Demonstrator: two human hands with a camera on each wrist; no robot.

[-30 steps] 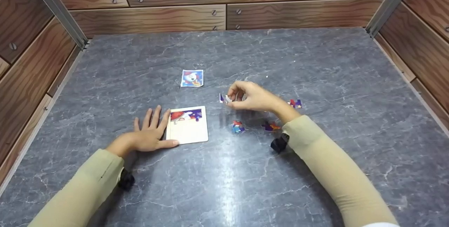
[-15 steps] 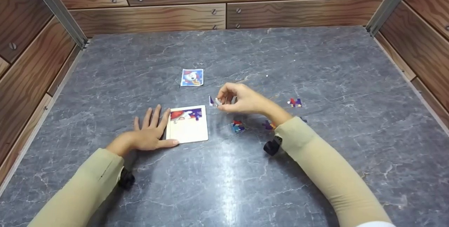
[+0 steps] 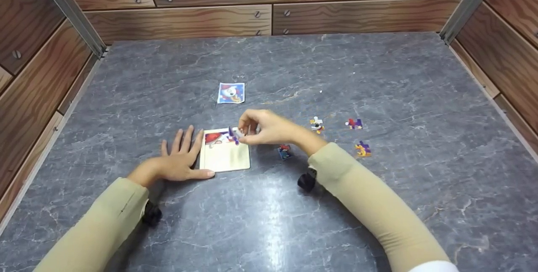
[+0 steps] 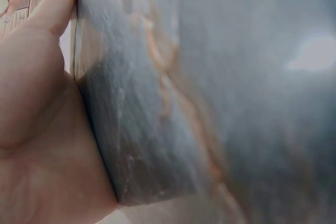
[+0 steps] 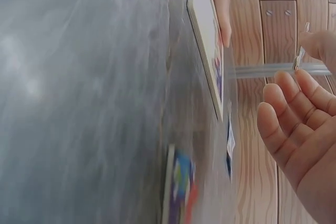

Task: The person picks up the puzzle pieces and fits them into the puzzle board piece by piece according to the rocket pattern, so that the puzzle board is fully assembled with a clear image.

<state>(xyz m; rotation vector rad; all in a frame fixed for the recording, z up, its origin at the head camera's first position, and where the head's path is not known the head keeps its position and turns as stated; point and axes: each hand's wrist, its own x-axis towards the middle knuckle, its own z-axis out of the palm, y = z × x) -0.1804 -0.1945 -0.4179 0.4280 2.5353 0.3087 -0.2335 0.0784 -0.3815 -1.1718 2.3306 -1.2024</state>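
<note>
A cream puzzle tray [image 3: 227,159] lies flat near the middle of the table, with red, white and purple pieces [image 3: 213,138] laid along its far edge. My left hand [image 3: 178,160] rests beside it, fingers spread, thumb and forefinger touching its left side. Between thumb and forefinger my right hand [image 3: 267,128] pinches a purple-and-white puzzle piece [image 3: 232,132], tilted above the tray's far right corner. In the right wrist view the pinched puzzle piece [image 5: 299,56] is seen edge-on. The left wrist view shows only part of the left hand [image 4: 39,103] on the tabletop.
Loose puzzle pieces lie to the right: a red-and-blue one [image 3: 284,151], a white-and-orange one [image 3: 316,124], a red-and-purple one [image 3: 354,123] and an orange-and-purple one [image 3: 362,149]. A small picture card [image 3: 231,93] lies beyond the tray. Wood-patterned walls [image 3: 176,22] surround the table.
My right hand has moved left and nearer with the pinched puzzle piece, from right of the tray to over its far right corner. The left hand has stayed in place.
</note>
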